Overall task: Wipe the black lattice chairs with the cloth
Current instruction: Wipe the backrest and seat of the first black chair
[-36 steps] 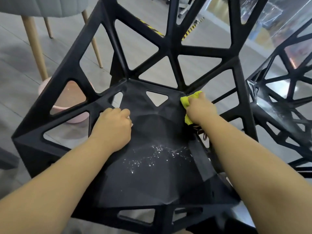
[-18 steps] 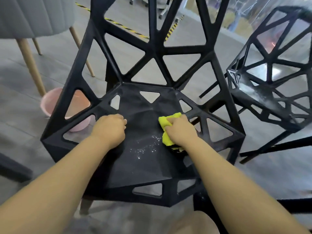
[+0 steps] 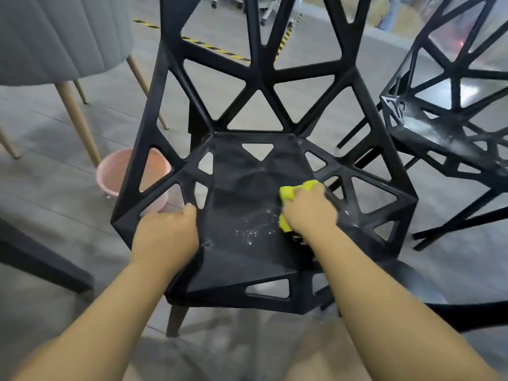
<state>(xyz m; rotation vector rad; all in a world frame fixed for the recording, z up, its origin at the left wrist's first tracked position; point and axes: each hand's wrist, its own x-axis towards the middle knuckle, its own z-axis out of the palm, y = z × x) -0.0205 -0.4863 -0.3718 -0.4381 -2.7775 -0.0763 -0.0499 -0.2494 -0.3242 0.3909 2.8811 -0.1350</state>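
A black lattice chair is filling the middle of the frame, with a second black chair standing close at the right edge, a grey padded chair sitting at the upper left and a pink bucket showing behind the seat's left side. The left hand is grasping the seat's left rim, fingers curled over it, while the right hand is clutching a yellow cloth and pressing it onto the seat's right part. Water droplets are lying just left of the cloth.
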